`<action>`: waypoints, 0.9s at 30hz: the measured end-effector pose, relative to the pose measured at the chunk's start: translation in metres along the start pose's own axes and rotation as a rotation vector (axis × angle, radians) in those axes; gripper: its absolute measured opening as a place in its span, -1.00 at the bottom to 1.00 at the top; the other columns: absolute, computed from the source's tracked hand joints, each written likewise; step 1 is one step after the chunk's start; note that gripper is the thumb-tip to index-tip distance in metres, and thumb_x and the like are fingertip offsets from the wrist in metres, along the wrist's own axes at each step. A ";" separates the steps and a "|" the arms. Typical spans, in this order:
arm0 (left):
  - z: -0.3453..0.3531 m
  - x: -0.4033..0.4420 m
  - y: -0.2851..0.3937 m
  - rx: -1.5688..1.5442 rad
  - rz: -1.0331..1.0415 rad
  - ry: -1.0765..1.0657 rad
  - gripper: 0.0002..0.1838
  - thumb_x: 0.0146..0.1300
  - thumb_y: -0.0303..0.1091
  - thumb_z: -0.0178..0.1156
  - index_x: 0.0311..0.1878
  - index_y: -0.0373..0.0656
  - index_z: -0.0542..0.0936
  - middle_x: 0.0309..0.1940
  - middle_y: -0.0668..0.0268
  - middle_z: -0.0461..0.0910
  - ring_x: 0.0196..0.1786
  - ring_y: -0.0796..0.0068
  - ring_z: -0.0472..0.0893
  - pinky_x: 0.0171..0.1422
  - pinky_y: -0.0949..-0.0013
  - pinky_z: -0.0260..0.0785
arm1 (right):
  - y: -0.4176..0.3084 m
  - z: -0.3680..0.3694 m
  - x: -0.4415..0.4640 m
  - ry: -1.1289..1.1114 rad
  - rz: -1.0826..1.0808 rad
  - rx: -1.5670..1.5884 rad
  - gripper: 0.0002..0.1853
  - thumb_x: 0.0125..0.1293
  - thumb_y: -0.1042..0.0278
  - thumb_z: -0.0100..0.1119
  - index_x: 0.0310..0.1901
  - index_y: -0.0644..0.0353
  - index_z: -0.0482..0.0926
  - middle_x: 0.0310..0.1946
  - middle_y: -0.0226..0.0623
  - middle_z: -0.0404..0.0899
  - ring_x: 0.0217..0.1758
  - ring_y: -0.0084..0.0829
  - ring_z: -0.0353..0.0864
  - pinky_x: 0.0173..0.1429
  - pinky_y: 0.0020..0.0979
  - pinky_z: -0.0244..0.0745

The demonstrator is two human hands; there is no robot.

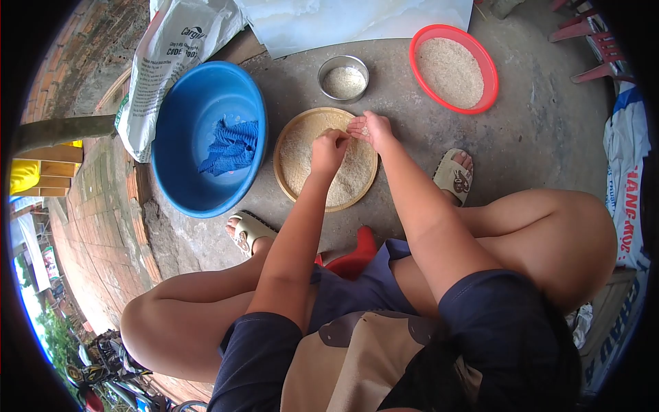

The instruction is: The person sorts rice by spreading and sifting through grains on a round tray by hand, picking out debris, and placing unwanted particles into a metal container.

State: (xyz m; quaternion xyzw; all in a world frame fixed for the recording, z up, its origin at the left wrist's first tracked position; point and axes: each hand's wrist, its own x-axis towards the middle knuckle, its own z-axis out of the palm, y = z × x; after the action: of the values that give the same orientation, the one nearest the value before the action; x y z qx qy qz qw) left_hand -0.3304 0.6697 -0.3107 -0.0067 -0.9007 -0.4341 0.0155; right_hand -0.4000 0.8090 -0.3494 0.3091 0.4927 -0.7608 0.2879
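Note:
A round woven tray [280, 180] with a pale rim lies on the ground between my feet, with rice grains [343, 180] spread across it. Over its upper part is my left hand [330, 147], the fingertips pinched together; whatever is between them is too small to make out. Just right of it, above the tray's upper right rim, my right hand [371, 129] is turned palm up with its fingers stretched toward the left hand. A few pale specks that look like rice lie on that palm. The two hands' fingertips almost meet.
A metal bowl [366, 82] of rice stands beyond the tray. A red basin [491, 77] with more rice is at upper right. At left, a big blue tub [180, 165] holds a wet blue cloth [232, 147]. A white sack [171, 65] leans behind it.

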 end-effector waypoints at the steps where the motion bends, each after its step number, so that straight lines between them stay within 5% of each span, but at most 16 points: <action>1: -0.001 0.004 0.004 -0.023 0.028 0.049 -0.88 -0.03 -0.50 0.31 -0.36 -0.23 0.66 -0.38 0.11 0.62 -0.32 0.13 0.63 -0.17 0.22 0.48 | 0.000 0.000 0.001 -0.024 -0.005 -0.003 -0.57 0.46 0.13 -0.20 -0.21 0.38 0.53 -0.28 -0.10 0.64 -0.29 -0.30 0.62 -0.29 -0.37 0.53; 6: 0.003 0.013 0.034 -0.112 0.103 -0.031 -0.73 0.03 -0.48 0.32 -0.14 -0.18 0.65 -0.24 0.19 0.63 -0.25 0.27 0.65 -0.17 0.29 0.50 | -0.007 -0.003 -0.005 -0.091 0.083 -0.049 -0.60 0.45 0.11 -0.16 -0.20 0.30 0.54 -0.27 -0.21 0.61 -0.30 -0.39 0.59 -0.27 -0.41 0.52; 11: 0.007 0.005 0.023 0.111 0.051 0.096 -0.83 0.08 -0.40 0.29 -0.22 -0.15 0.64 -0.30 0.20 0.59 -0.28 0.24 0.62 -0.17 0.23 0.48 | 0.004 -0.009 0.007 -0.061 0.145 0.017 -0.66 0.42 0.10 -0.10 -0.34 0.15 0.54 -0.50 -0.36 0.52 -0.47 -0.49 0.49 -0.48 -0.47 0.37; 16: 0.009 -0.017 0.008 0.199 0.026 -0.064 -0.86 0.10 -0.35 0.28 -0.28 -0.13 0.61 -0.23 0.21 0.57 -0.22 0.20 0.59 -0.11 0.23 0.47 | 0.003 -0.013 0.010 -0.088 0.246 0.089 -0.58 0.41 0.08 -0.13 -0.64 -0.03 0.25 -0.81 -0.56 0.16 -0.80 -0.61 0.06 -0.70 -0.54 -0.04; 19: 0.019 -0.032 0.007 0.238 0.219 -0.190 -0.83 0.08 -0.35 0.27 -0.24 -0.12 0.59 -0.17 0.22 0.56 -0.12 0.19 0.57 -0.05 0.22 0.47 | 0.003 -0.012 0.011 -0.066 0.272 0.129 -0.57 0.42 0.07 -0.14 -0.65 -0.03 0.21 -0.82 -0.58 0.09 -0.82 -0.61 -0.02 -0.74 -0.50 -0.10; 23: 0.041 -0.042 -0.011 0.312 0.236 -0.272 -0.83 0.05 -0.39 0.25 -0.24 -0.12 0.60 -0.22 0.21 0.56 -0.12 0.17 0.57 -0.04 0.18 0.46 | 0.005 -0.013 0.015 -0.072 0.250 0.121 -0.57 0.42 0.07 -0.14 -0.64 -0.03 0.24 -0.81 -0.56 0.16 -0.81 -0.61 0.05 -0.72 -0.50 -0.08; 27: 0.026 -0.024 -0.010 0.126 0.093 -0.187 -0.90 0.01 -0.45 0.28 -0.35 -0.18 0.64 -0.37 0.17 0.59 -0.28 0.14 0.61 -0.13 0.19 0.47 | 0.007 -0.010 0.015 -0.047 0.202 0.077 -0.62 0.43 0.12 -0.17 -0.47 0.18 0.43 -0.64 -0.38 0.41 -0.65 -0.51 0.36 -0.59 -0.47 0.26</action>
State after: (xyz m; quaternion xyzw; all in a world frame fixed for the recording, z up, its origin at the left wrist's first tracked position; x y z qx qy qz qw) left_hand -0.3074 0.6843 -0.3353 -0.0877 -0.9224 -0.3731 -0.0480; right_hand -0.4027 0.8139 -0.3683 0.3501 0.4226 -0.7532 0.3627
